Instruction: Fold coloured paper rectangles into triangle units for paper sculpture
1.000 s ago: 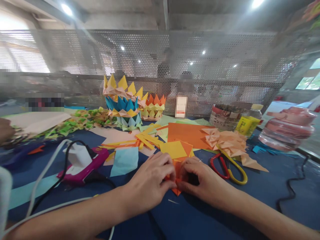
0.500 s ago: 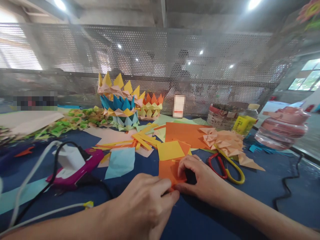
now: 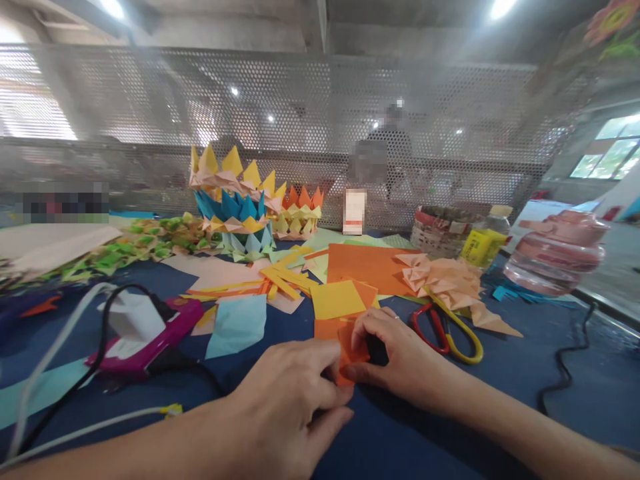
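Pinched from two sides just below centre frame, low on the blue tabletop [image 3: 450,427]: orange paper [image 3: 345,343]. Gripped at its lower left edge by the left hand [image 3: 295,400] at bottom centre, fingers curled and thumb closed against them. Held at its right side by the right hand [image 3: 400,357], fingertips pressed down on a folded-over flap, thumb tucked along the lower edge. Lying just above and touching the upper edge: yellow square [image 3: 337,299]. Just right of the right hand: red-and-yellow scissors [image 3: 447,330], blades tucked under a heap of peach folded pieces [image 3: 450,280]. Left of the hands: light blue sheet [image 3: 237,323], then magenta glue gun [image 3: 150,330] with its cable. Further back, above and left of centre: stacked paper crowns [image 3: 235,200]. Against half a second earlier: flap now turned over at the right, sheet flatter then; left hand closed tighter on the edge. Against a second earlier: hands no longer knuckle to knuckle over the paper, left hand lower in the frame, more orange exposed between the two.
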A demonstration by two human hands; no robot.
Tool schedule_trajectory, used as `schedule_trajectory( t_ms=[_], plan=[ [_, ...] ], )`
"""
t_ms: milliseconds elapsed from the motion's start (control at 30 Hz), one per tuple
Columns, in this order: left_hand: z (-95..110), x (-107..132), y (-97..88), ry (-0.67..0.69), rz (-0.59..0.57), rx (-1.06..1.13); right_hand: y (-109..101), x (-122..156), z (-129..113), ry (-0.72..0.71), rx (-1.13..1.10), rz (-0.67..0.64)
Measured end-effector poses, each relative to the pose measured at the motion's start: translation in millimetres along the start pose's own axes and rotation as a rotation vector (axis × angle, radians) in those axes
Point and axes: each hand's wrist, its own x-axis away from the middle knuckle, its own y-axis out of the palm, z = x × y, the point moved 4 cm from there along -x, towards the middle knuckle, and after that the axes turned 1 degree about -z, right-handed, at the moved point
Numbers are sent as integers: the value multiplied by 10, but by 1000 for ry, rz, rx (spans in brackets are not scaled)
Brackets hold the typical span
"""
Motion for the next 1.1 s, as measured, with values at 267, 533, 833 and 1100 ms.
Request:
schedule_trajectory(
  t_ms=[267, 533, 833, 1100],
  plan=[
    [-28, 1, 9, -5, -6, 30, -15, -21, 49, -3, 10, 18],
    [122, 77, -101, -5, -61, -155, -17, 10, 38, -17, 43, -5],
    [172, 53, -158, 1, -141, -213, -20, 19, 7, -18, 96, -14],
    [117, 54, -95, 26, -117, -217, -23, -12, 105, -5, 124, 71]
  ],
)
